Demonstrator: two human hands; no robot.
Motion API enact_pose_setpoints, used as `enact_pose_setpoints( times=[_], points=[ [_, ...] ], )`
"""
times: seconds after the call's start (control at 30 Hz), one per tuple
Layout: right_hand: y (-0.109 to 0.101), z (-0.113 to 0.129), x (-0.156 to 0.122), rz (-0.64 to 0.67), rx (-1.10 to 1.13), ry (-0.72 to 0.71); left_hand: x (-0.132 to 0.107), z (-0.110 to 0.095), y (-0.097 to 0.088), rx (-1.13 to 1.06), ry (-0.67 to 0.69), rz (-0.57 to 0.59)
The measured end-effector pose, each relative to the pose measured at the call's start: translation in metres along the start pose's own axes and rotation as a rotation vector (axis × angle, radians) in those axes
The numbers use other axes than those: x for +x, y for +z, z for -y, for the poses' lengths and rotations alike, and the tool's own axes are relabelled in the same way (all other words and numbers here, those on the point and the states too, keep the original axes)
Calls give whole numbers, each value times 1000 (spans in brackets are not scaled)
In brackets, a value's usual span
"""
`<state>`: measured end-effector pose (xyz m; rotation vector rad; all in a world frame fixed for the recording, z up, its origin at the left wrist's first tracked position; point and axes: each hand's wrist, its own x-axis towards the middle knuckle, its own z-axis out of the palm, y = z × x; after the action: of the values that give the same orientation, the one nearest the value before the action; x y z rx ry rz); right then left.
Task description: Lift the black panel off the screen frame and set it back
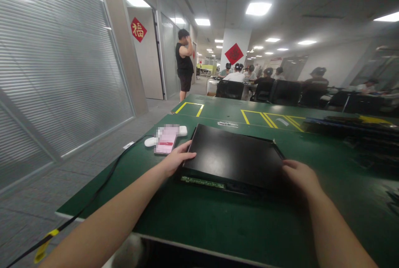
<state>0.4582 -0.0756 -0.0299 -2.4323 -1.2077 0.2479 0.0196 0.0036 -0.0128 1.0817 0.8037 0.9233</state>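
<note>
Head view: 1 black panel [233, 156], 12 o'clock, over green worktop [218, 222]; circuit strip [202, 182] at its 7 o'clock edge. Left hand [177, 159]: fingers clasp 9 o'clock edge. Right hand [301, 175]: fingers clasp 3 o'clock edge, apparently for balance.

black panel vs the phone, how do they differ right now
The black panel is much larger than the phone. The black panel's face is dark, while the phone is lit pink. The left hand and right hand hold the black panel's sides; neither holds the phone. Both look flat and rectangular.
</note>
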Motion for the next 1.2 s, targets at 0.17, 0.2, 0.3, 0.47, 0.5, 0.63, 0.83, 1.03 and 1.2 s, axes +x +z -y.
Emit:
enact_pose_setpoints(
  times=[0.17, 0.2, 0.3, 0.47, 0.5, 0.63, 0.83, 1.03, 1.2],
  points=[
    [-1, 0, -2, -60, 28, -19, 1, -1, -2, 25, 12, -4],
    [-1, 0, -2, -55, 36, -11, 1, -2, -3, 24, 9, -11],
    [-2, 2, -3, -33, 47, 10, 0, -3, -2, 10, -3, -21],
    [-3, 4, -4, -33, 32, 3, 0, -6, 0, 31, -7, -7],
    [-3, 4, -4, -36, 33, -1, -1, -6, 0, 47, -1, -9],
    [-1, 2, -3, -53, 48, 6, 0, -6, 1, 89, 26, -7],
    [-1, 2, -4, -61, 91, 36, -1, -7, 2, 44, 11, 3],
    [0, 1, -3, -54, 112, 51, -2, -8, 1, 5, -6, 20],
    [5, -3, 1, -69, 166, 41, -3, -9, 3, -44, 19, 27]
  ],
)
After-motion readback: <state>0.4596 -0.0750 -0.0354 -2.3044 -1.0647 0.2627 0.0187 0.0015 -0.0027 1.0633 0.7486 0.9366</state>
